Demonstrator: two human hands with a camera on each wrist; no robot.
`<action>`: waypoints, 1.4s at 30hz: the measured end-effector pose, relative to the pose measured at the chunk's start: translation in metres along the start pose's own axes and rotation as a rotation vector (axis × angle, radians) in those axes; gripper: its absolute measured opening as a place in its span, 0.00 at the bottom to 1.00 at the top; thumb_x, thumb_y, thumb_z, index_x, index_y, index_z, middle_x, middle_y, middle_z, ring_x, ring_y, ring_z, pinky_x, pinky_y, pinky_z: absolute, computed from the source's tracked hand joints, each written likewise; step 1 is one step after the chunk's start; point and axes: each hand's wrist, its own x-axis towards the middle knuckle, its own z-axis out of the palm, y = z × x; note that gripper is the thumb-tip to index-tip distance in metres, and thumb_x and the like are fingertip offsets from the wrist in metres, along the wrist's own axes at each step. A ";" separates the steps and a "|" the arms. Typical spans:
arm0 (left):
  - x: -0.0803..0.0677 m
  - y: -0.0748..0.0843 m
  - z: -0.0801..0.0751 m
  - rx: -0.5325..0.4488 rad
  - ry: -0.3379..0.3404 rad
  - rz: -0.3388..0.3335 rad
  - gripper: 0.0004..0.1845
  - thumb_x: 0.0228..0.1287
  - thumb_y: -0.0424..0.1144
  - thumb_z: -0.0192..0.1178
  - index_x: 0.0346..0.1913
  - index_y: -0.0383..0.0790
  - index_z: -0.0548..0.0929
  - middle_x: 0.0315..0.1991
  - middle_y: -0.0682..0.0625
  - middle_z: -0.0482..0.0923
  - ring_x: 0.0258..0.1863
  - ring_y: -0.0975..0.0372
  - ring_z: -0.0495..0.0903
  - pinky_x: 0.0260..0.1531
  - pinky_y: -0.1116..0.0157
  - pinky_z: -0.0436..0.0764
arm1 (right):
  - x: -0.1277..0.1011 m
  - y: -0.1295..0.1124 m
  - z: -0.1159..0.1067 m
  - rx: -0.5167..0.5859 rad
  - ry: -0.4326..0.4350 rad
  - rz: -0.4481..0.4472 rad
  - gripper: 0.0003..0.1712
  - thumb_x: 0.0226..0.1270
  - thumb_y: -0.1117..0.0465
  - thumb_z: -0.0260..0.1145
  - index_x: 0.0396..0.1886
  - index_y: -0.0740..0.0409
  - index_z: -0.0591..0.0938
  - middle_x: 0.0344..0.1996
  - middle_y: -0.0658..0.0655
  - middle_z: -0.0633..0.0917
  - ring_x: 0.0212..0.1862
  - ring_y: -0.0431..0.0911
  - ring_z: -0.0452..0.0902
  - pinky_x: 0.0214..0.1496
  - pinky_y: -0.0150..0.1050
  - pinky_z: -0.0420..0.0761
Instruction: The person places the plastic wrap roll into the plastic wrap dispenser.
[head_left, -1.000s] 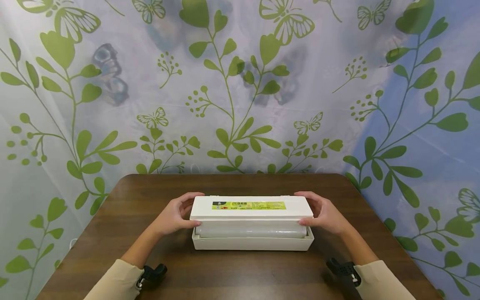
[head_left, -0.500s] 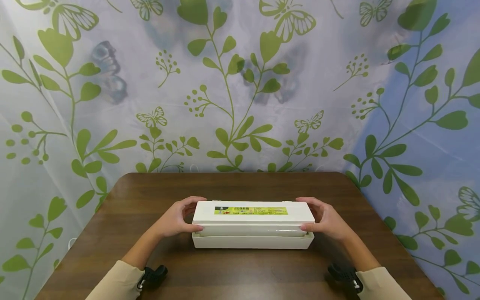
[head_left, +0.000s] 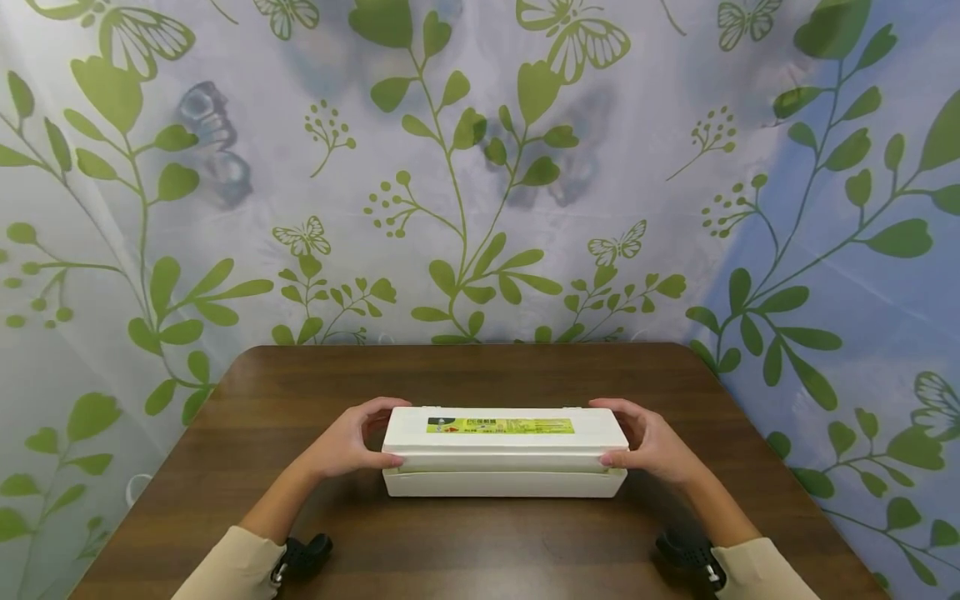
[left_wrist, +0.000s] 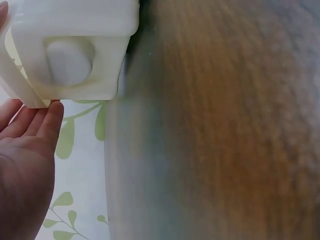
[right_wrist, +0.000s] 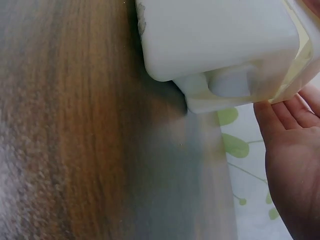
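Note:
A white cling film box (head_left: 504,485) rests lengthwise on the table in the head view. Its hinged lid (head_left: 506,443) carries a yellow-green label (head_left: 501,425) and lies low over the base. My left hand (head_left: 343,442) holds the lid at its left end, thumb at the front edge and fingers at the back. My right hand (head_left: 658,443) grips the right end the same way. Both wrist views show a narrow slanting gap between lid and base, and a round roll end (left_wrist: 70,62) behind the box's end wall. The film roll is otherwise hidden.
The brown wooden table (head_left: 480,550) spreads around the box, its far edge close to a leaf-patterned curtain (head_left: 480,208). Black wrist straps (head_left: 303,554) sit at both cuffs, low over the table.
Both hands have brought the lid down and toward the front. The film roll, visible under the raised lid a second ago, is now covered in the head view. The base has stayed put.

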 end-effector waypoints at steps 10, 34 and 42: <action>-0.003 -0.005 0.001 -0.006 -0.015 0.000 0.37 0.54 0.38 0.79 0.67 0.44 0.75 0.63 0.46 0.78 0.63 0.58 0.77 0.65 0.75 0.73 | 0.000 -0.001 0.002 0.003 -0.013 0.013 0.42 0.58 0.73 0.73 0.72 0.70 0.66 0.58 0.65 0.80 0.51 0.45 0.82 0.46 0.42 0.88; -0.012 0.008 0.018 0.041 0.022 0.046 0.39 0.49 0.39 0.82 0.66 0.43 0.76 0.61 0.47 0.79 0.62 0.54 0.77 0.68 0.73 0.71 | -0.014 0.001 -0.005 -0.008 -0.083 0.004 0.45 0.56 0.72 0.75 0.73 0.70 0.65 0.59 0.66 0.78 0.52 0.46 0.82 0.44 0.45 0.88; -0.014 0.007 0.020 0.038 0.024 0.048 0.40 0.49 0.39 0.82 0.66 0.42 0.75 0.62 0.46 0.78 0.62 0.53 0.77 0.68 0.73 0.71 | -0.014 0.001 -0.005 -0.024 -0.090 -0.001 0.45 0.56 0.71 0.75 0.73 0.70 0.65 0.60 0.68 0.77 0.52 0.47 0.81 0.44 0.45 0.88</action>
